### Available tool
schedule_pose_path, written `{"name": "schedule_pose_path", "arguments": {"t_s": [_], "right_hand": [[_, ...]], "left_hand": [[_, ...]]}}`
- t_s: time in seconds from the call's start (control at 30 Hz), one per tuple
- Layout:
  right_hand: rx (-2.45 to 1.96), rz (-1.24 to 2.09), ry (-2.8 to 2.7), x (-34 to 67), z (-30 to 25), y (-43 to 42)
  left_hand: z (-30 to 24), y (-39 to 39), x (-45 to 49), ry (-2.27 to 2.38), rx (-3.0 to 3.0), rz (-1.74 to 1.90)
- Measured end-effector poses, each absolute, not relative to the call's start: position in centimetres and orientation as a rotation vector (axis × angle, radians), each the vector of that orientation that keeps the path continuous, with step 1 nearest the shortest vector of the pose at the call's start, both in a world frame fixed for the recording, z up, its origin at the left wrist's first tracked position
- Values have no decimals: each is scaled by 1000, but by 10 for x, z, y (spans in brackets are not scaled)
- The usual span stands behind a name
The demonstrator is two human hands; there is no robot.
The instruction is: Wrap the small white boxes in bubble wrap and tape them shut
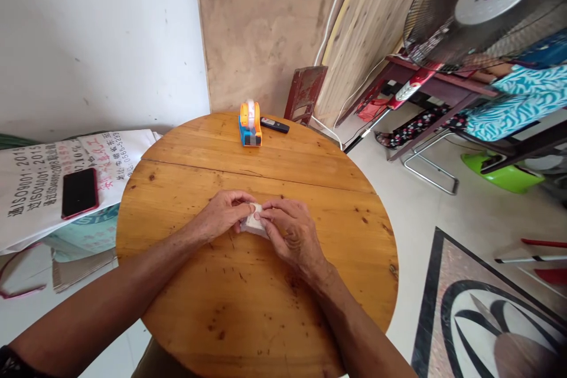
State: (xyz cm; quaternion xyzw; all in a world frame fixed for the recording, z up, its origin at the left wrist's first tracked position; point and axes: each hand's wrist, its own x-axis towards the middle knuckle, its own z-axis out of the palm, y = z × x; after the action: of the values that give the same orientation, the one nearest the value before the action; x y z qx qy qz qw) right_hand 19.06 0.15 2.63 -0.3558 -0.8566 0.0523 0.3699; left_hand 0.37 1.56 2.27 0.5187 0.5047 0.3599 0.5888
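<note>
Over the middle of the round wooden table [190, 313], a small white block-like item [254, 225] sits between my two hands. My left hand [224, 212] grips its left end, the thumb lying across the top. From the other side my right hand [295, 230] holds it, with thumb and fingertips pressed to its top and right edge. Fingers cover part of the white item, so its exact kind cannot be made out.
A blue and orange tape dispenser [250, 130] stands at the table's far edge beside a dark remote-like object [274, 124]. A phone [80, 192] rests on white printed sacks [31, 189] at left. A chair [305, 93], a fan [491, 0] and a person's patterned clothing [522, 97] are beyond.
</note>
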Motion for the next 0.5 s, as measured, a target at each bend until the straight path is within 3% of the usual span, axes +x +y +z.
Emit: {"name": "schedule_pose_path", "arguments": {"t_s": [0.5], "right_hand": [[-1091,519,-2431,219,29,5]], "left_hand": [[24,15,6,1158,1148,885]]}}
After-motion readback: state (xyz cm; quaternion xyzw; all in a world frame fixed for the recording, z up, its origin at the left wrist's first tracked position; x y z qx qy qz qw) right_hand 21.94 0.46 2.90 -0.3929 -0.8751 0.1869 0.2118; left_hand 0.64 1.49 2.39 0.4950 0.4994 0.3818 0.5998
